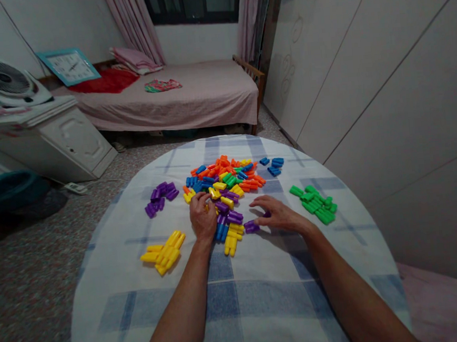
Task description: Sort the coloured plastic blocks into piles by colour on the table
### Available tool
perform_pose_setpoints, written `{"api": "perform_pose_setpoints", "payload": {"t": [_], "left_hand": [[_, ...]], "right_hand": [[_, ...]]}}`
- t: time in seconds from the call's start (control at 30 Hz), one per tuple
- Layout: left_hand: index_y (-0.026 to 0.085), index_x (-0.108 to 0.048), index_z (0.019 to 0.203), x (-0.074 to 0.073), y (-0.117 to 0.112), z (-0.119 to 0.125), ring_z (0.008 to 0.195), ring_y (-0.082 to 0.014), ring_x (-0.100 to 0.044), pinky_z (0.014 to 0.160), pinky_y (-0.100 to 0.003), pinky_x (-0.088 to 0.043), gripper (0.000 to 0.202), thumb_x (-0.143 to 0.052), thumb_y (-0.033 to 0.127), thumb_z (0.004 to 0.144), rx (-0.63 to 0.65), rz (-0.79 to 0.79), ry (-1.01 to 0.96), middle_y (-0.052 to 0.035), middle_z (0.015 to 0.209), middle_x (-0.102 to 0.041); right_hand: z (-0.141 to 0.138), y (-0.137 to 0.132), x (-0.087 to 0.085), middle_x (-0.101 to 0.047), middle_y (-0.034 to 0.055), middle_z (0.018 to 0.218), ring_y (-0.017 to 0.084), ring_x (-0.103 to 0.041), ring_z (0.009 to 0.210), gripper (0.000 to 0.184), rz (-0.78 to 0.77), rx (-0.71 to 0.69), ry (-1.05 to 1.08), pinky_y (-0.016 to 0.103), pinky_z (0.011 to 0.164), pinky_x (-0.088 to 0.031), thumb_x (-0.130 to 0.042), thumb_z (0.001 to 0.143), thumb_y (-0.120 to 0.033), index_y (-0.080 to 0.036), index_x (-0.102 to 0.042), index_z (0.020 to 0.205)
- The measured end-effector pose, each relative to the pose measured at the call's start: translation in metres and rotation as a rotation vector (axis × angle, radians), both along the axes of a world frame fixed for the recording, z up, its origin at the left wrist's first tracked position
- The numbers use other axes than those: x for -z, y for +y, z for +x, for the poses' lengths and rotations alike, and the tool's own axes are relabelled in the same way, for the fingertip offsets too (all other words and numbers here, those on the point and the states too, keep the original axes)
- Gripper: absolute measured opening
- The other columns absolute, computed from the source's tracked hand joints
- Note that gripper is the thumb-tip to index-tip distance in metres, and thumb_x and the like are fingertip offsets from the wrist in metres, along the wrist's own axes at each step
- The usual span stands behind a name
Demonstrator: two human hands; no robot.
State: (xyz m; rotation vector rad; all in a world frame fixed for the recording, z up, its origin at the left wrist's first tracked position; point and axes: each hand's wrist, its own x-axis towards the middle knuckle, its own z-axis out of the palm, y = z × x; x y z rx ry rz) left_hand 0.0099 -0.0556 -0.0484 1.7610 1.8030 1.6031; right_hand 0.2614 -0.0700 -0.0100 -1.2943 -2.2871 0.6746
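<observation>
My left hand (203, 216) is at the near left side of a mixed pile of plastic building blocks (224, 166), its fingers curled in around a yellow block that is mostly hidden. My right hand (277, 214) is to the right of the pile with fingers apart, its thumb at a purple block (251, 226); more purple shows beneath the fingers. Between the hands are further purple blocks (235, 216), blue blocks (221, 231) and yellow blocks (231, 242). Each block looks like short tubes joined side by side.
Sorted groups surround the pile: purple blocks (161, 197) and yellow blocks (166, 252) on the left, blue blocks (274, 167) and green blocks (314, 204) on the right. The round table (263, 316) has a checked cloth. Beyond stand a bed (176, 106) and a white cabinet (71, 136).
</observation>
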Motion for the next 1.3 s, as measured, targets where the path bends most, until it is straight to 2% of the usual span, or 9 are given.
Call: {"api": "perform_pose_setpoints", "payload": {"t": [0.1, 0.17, 0.27, 0.37, 0.5, 0.63, 0.77, 0.93, 1.3], "left_hand": [[0.018, -0.066, 0.097, -0.003, -0.002, 0.001, 0.1, -0.0195, -0.059, 0.088, -0.034, -0.05, 0.025, -0.048, 0.014, 0.081, 0.047, -0.005, 0.002, -0.0079, 0.1, -0.062], [0.018, -0.066, 0.097, -0.004, -0.002, 0.003, 0.097, -0.0187, -0.06, 0.087, -0.033, -0.05, 0.025, -0.048, 0.013, 0.081, 0.079, -0.011, 0.006, -0.0068, 0.097, -0.063], [0.018, -0.066, 0.096, -0.006, -0.002, 0.003, 0.093, -0.0179, -0.061, 0.085, -0.032, -0.05, 0.024, -0.048, 0.014, 0.081, 0.086, -0.015, 0.01, -0.0062, 0.096, -0.065], [0.018, -0.066, 0.097, -0.005, -0.002, 0.003, 0.091, -0.018, -0.062, 0.084, -0.032, -0.049, 0.025, -0.047, 0.013, 0.081, 0.091, -0.014, 0.013, -0.0059, 0.095, -0.066], [0.017, -0.066, 0.097, -0.003, -0.001, 0.002, 0.092, -0.0181, -0.062, 0.086, -0.033, -0.049, 0.025, -0.046, 0.013, 0.083, 0.106, -0.025, 0.0, -0.0062, 0.096, -0.066], [0.019, -0.066, 0.097, -0.003, -0.001, 0.002, 0.093, -0.0183, -0.062, 0.086, -0.033, -0.049, 0.024, -0.046, 0.015, 0.084, 0.109, -0.036, -0.013, -0.0059, 0.096, -0.066], [0.018, -0.066, 0.098, -0.005, -0.002, 0.002, 0.092, -0.0188, -0.062, 0.085, -0.033, -0.049, 0.024, -0.046, 0.016, 0.083, 0.103, -0.031, -0.022, -0.0062, 0.096, -0.066], [0.019, -0.066, 0.097, -0.006, -0.002, 0.002, 0.093, -0.0184, -0.062, 0.086, -0.033, -0.049, 0.024, -0.046, 0.016, 0.084, 0.105, -0.031, -0.027, -0.0058, 0.096, -0.066], [0.017, -0.065, 0.097, -0.007, -0.002, 0.003, 0.091, -0.0184, -0.061, 0.084, -0.034, -0.049, 0.024, -0.046, 0.014, 0.083, 0.102, -0.016, -0.017, -0.0066, 0.095, -0.066]], "right_hand": [[-0.019, 0.004, 0.023, -0.062, 0.0092, 0.112, 0.023, -0.056, 0.108, 0.021, 0.16, 0.163, 0.134, 0.041, 0.097, -0.044, -0.057, 0.086, -0.032, -0.02, -0.066, 0.1], [-0.026, 0.005, 0.031, -0.064, 0.0086, 0.103, 0.021, -0.058, 0.1, 0.017, 0.198, 0.26, 0.197, 0.04, 0.093, -0.045, -0.053, 0.087, -0.029, -0.019, -0.065, 0.095], [-0.03, 0.006, 0.032, -0.065, 0.0078, 0.101, 0.02, -0.059, 0.095, 0.019, 0.181, 0.303, 0.263, 0.038, 0.09, -0.047, -0.052, 0.087, -0.03, -0.019, -0.065, 0.095], [-0.026, 0.011, 0.03, -0.06, 0.0093, 0.112, 0.021, -0.058, 0.102, 0.023, 0.222, 0.353, 0.332, 0.037, 0.089, -0.049, -0.05, 0.086, -0.029, -0.02, -0.063, 0.103], [-0.018, 0.031, 0.026, -0.056, 0.0122, 0.118, 0.024, -0.052, 0.113, 0.032, 0.363, 0.474, 0.205, 0.042, 0.098, -0.043, -0.051, 0.082, -0.025, -0.018, -0.061, 0.112], [-0.019, 0.058, 0.02, -0.051, 0.0148, 0.129, 0.029, -0.047, 0.118, 0.043, 0.311, 0.52, -0.005, 0.046, 0.098, -0.04, -0.063, 0.079, -0.036, -0.017, -0.06, 0.118], [-0.034, 0.07, 0.018, -0.054, 0.0136, 0.123, 0.029, -0.05, 0.114, 0.049, 0.236, 0.51, -0.099, 0.044, 0.091, -0.042, -0.069, 0.075, -0.043, -0.019, -0.059, 0.116], [-0.041, 0.064, 0.021, -0.057, 0.0118, 0.117, 0.027, -0.053, 0.107, 0.039, 0.275, 0.469, -0.115, 0.042, 0.09, -0.041, -0.064, 0.08, -0.04, -0.019, -0.06, 0.112], [-0.013, 0.053, 0.027, -0.058, 0.0099, 0.101, 0.025, -0.054, 0.097, 0.032, 0.321, 0.467, 0.018, 0.04, 0.089, -0.045, -0.067, 0.076, -0.042, -0.018, -0.064, 0.097]]}}
